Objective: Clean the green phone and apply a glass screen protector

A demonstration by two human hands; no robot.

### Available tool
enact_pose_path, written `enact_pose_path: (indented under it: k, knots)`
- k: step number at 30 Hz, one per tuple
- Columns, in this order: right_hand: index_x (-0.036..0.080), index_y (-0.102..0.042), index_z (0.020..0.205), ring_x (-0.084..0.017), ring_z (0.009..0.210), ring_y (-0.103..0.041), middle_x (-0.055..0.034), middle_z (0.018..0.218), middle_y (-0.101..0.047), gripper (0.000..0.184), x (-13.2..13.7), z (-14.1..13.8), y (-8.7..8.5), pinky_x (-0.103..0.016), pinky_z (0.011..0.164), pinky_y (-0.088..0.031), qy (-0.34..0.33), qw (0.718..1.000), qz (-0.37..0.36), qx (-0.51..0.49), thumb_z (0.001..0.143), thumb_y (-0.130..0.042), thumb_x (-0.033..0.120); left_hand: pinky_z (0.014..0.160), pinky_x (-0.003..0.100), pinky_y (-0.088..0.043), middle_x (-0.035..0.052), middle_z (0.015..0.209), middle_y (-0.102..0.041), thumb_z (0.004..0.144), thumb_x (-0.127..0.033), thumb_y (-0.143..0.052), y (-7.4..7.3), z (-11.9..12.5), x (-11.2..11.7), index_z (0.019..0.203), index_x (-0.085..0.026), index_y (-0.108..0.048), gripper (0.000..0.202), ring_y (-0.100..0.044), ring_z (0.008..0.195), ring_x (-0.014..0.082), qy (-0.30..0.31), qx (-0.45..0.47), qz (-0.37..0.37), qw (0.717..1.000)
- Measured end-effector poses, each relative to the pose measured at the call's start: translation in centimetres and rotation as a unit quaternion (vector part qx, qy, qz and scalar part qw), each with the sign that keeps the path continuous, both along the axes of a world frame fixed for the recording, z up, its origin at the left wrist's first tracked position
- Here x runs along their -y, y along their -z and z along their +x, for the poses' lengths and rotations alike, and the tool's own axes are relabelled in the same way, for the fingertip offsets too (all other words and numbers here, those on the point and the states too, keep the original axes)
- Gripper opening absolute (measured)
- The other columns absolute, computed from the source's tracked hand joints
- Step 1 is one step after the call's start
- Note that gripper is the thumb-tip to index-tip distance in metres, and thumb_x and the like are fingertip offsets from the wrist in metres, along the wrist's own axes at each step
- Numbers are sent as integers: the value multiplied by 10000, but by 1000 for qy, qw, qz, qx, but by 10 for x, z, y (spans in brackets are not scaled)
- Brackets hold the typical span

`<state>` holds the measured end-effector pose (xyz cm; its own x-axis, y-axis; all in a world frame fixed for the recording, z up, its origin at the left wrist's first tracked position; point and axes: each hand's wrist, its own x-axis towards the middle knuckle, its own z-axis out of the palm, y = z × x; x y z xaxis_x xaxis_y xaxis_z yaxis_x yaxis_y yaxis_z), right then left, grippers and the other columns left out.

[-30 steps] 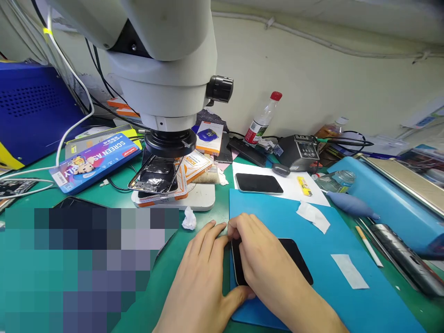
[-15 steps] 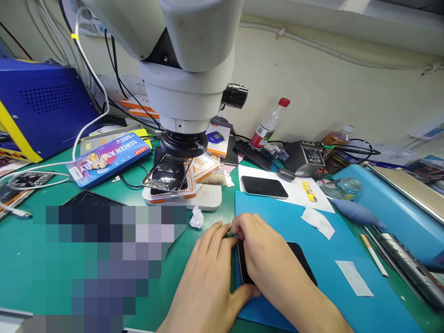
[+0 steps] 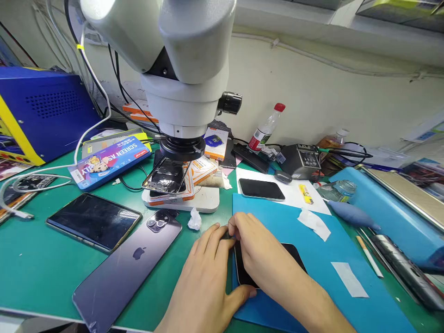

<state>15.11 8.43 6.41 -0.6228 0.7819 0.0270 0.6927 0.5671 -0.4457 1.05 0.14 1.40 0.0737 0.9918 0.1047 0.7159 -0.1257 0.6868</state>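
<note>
A black-screened smartphone [image 3: 294, 254] lies on the blue mat [image 3: 274, 217], largely covered by my hands. My left hand [image 3: 203, 268] steadies it at its left end, fingers stretched along the far left corner and thumb against the near edge. Across the screen reaches my right hand [image 3: 255, 243]. Its fingers are curled into a pinch at that same far left corner, beside my left fingertips. Whatever sits in the pinch is hidden by the hand.
A purple phone [image 3: 126, 268] and a dark tablet-like device [image 3: 93, 221] lie to the left. Over the bench hangs a microscope [image 3: 183, 92], above an opened phone [image 3: 166, 175]. A crumpled tissue [image 3: 194, 219], another phone [image 3: 262, 189] and tape pieces [image 3: 349, 279] surround the mat.
The view has shifted slightly, and the blurred patch at lower left is gone, showing the purple phone clearly. Both hands keep nearly the same pose at the smartphone's corner.
</note>
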Motion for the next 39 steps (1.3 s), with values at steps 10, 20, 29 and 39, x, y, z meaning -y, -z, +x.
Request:
enact_pose_path:
  k: [10, 20, 29, 39]
  knots:
    - [232, -494, 980, -203, 883, -530, -42, 1009, -645, 284, -6, 2, -12, -337, 793, -409, 19, 995, -97, -2, 978, -323, 5, 1231, 709, -468, 133, 1639, -591, 812, -325, -913, 3, -3, 1, 1403, -211, -663, 652, -481, 1568, 427, 1, -23, 16, 1000]
    - [237, -508, 1031, -178, 940, -572, -27, 1068, -659, 257, -7, 10, -16, -324, 849, -438, 14, 990, -137, -34, 1019, -335, 47, 1214, 691, -495, 141, 1648, -583, 861, -354, -829, 15, -1, 2, 1510, -218, -596, 703, -506, 1552, 427, 2, -75, 62, 995]
    - [332, -525, 1463, -167, 1318, -601, 11, 1435, -638, 348, -2, 42, -31, -349, 1109, -470, 3, 987, -152, -53, 1143, -391, 344, 1151, 668, -561, 135, 1681, -547, 987, -423, -702, 29, -8, 6, 1645, -305, -418, 726, -528, 1544, 399, 17, -117, 109, 987]
    - [340, -462, 1647, -219, 1525, -466, 17, 1651, -526, 905, 21, 107, -13, -336, 1293, -364, -6, 990, -134, -32, 864, -908, 425, 1125, 553, -612, 37, 1653, -595, 1002, -465, -727, 22, -13, 6, 1659, -438, -332, 767, -601, 1492, 337, 34, -131, 134, 982]
